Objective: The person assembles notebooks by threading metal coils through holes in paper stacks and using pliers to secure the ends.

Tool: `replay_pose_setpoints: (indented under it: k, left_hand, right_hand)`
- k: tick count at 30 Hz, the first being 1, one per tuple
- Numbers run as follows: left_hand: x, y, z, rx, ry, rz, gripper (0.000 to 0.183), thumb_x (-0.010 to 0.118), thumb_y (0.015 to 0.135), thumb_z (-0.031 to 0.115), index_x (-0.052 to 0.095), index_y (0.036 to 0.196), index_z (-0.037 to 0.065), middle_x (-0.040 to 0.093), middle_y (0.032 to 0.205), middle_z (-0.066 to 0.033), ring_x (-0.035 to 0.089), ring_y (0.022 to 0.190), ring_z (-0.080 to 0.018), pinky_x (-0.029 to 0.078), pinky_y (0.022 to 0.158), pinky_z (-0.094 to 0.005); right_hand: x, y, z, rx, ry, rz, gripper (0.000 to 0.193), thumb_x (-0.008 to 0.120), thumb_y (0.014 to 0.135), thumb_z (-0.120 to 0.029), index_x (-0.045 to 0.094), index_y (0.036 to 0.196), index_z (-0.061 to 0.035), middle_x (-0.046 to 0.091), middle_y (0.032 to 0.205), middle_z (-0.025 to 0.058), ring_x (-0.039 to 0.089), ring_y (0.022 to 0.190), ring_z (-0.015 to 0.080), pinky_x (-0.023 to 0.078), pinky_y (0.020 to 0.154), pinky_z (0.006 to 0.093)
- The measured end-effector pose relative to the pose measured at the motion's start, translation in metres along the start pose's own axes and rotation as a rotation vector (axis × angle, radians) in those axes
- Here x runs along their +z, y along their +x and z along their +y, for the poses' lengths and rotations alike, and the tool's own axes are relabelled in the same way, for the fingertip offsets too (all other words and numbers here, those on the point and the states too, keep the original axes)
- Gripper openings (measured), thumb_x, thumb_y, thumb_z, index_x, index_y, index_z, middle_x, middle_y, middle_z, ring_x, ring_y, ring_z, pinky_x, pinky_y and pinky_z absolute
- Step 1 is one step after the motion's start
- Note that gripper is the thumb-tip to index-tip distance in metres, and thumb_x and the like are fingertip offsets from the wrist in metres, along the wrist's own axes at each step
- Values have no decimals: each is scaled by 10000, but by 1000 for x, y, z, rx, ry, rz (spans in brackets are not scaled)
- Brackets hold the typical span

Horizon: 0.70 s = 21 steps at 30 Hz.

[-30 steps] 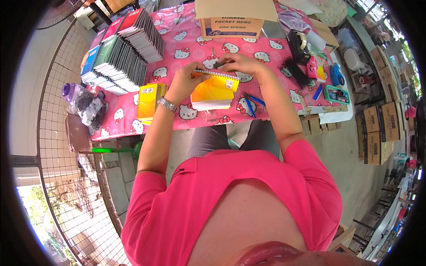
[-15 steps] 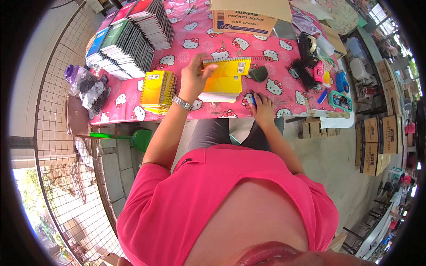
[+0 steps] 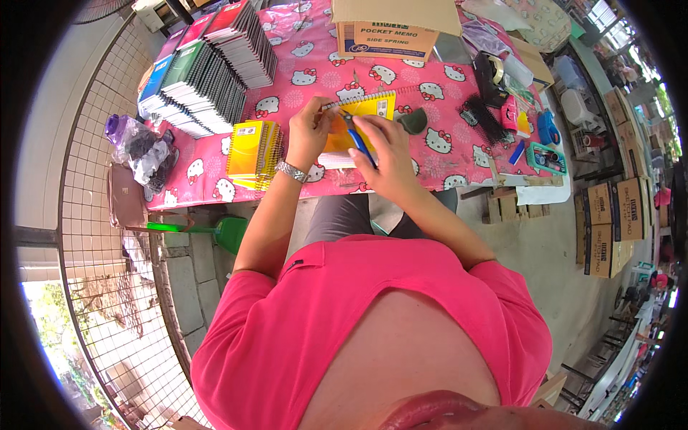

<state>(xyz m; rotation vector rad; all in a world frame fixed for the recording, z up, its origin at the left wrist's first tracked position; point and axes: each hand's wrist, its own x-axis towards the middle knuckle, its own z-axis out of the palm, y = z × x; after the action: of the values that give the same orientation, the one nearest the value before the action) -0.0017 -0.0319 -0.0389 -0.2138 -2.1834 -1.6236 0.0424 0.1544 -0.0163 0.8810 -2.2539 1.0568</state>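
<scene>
A yellow spiral notebook [image 3: 381, 105] lies in front of me on a stack of yellow notebooks with white page edges, its wire coil along the far edge. My left hand [image 3: 308, 135] pinches the left end of that coil. In my right hand [image 3: 391, 159] are pliers with blue handles [image 3: 362, 145], their jaws at the coil's left end beside my left fingertips. Whether the jaws grip the wire is too small to tell. Left of my left wrist stands a pile of yellow spiral notebooks [image 3: 248, 152]. A dark green rounded piece [image 3: 413, 122] lies right of the stack.
Tall stacks of spiral notebooks [image 3: 204, 86] fill the far left of the pink table cover [image 3: 301, 77]. An open cardboard box [image 3: 383, 41] stands at the back. A black brush [image 3: 484, 120], a tape dispenser [image 3: 494, 77] and a teal tray [image 3: 546, 158] lie right. A bagged purple-capped item [image 3: 136, 143] sits left.
My right hand has brought the pliers from the table's near edge up to the coil's left end. My left hand has closed on the coil there. The view has shifted slightly.
</scene>
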Motion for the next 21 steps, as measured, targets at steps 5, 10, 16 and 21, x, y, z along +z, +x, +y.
replay_pose_setpoints:
  k: [5,10,16,21]
  left_hand:
    - [1,-4,-2,-31,23,50,119,657,906,88,605,970,3,667,748,-104,693,654,-138,542,528,-263]
    - [1,-2,0,-44,61,31,108,643,902,65,611,990,11,674,765,-110,703,669,-152,560,554,-274]
    - [1,-4,-14,90,206,107,177,628,848,-6,628,1024,15,693,790,-121,712,717,-159,562,611,-301]
    - [1,-8,-7,-59,94,65,216,654,817,-11,664,1031,16,696,806,-125,712,737,-163,553,628,-297]
  right_hand:
    - [7,6,-3,24,-127,-54,536,659,824,-274,521,1309,-94,504,1239,106,467,1111,324,348,924,481]
    - [6,8,-8,13,-174,-68,536,655,817,-274,527,1305,-95,509,1244,109,476,1113,323,355,916,480]
    - [11,14,-13,-15,-246,-69,537,670,802,-247,542,1305,-108,523,1233,92,485,1084,318,363,926,470]
    - [11,10,-6,15,-150,-136,475,639,862,-198,541,1316,-95,562,1195,88,540,1057,268,437,901,406]
